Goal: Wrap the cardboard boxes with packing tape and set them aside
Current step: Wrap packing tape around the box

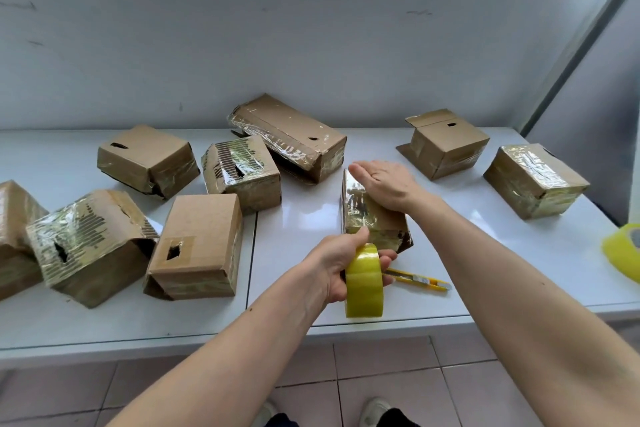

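A: What is the left hand (337, 265) doing?

B: Its fingers are curled around a yellow tape roll (364, 281). The roll stands on its edge, close to the front edge of the white table (304, 218).

A: And the right hand (386, 185)?

B: It lies flat, fingers straight, pressing on top of a shiny taped box (375, 224). It grips nothing. That box sits in the middle of the table, just past the roll.

A: What is next to the roll?

B: A yellow cutter knife (420, 280) lies flat on the table, just right of the left hand's fingertips.

A: Where are the other boxes?

B: Many crowd the left side. A plain brown box (199, 246) with a small hole is nearest the front there, touching a crumpled taped box (90, 243). One more box (15, 236) is cut off by the left edge of the view. Behind them are a dented box (149, 159), a small taped box (242, 172) and a long box (291, 135) by the wall (311, 28).

A: And on the right?

B: An open-flap box (446, 142) and a wrapped box (535, 180), well apart from the hands. A second tape roll (623, 250) is at the far right edge.

A: Is there bare table?

B: Yes, between the middle box and the left pile, and between the right arm and the right boxes.
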The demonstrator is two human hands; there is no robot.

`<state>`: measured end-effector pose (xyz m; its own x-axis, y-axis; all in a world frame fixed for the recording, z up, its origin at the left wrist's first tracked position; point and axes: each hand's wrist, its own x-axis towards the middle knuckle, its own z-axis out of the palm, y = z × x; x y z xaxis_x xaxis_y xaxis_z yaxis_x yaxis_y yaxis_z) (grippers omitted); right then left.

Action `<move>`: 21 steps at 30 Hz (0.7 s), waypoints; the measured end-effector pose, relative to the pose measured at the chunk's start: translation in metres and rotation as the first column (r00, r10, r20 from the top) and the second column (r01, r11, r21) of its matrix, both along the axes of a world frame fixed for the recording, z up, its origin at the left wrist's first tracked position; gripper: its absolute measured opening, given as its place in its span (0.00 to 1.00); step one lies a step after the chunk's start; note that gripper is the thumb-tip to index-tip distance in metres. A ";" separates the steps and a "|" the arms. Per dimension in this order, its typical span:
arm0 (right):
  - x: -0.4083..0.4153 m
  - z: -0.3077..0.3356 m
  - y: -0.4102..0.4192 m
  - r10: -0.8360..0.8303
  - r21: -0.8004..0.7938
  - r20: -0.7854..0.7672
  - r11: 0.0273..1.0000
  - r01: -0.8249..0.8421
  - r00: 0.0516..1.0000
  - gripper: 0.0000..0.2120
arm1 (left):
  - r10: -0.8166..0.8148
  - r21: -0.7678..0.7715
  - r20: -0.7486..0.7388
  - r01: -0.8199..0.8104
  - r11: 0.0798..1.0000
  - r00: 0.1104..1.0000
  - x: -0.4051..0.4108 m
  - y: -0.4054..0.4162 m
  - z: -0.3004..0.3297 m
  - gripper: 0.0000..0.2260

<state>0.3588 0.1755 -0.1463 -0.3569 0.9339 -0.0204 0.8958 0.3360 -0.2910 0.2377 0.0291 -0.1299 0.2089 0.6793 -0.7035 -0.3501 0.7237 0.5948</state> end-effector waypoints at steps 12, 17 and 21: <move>0.059 -0.051 -0.058 0.161 0.146 -0.368 0.983 -0.115 0.916 0.39 | 0.008 0.032 0.024 -0.009 0.999 1.000 -0.004 -0.008 0.013 0.10; 0.049 -0.050 -0.068 0.073 0.209 -0.338 0.978 -0.001 0.938 0.37 | 0.007 0.079 0.052 -0.011 0.997 0.999 -0.002 -0.009 0.023 0.10; 0.044 -0.045 -0.075 0.015 0.203 -0.331 0.978 0.056 0.944 0.33 | 0.012 0.052 0.046 -0.014 0.999 0.999 -0.001 -0.014 0.016 0.09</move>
<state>0.4031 0.1005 -0.1913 -0.2914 0.9120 0.2887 0.7688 0.4029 -0.4966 0.2365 0.0154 -0.1138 0.2313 0.7177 -0.6568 -0.3870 0.6873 0.6147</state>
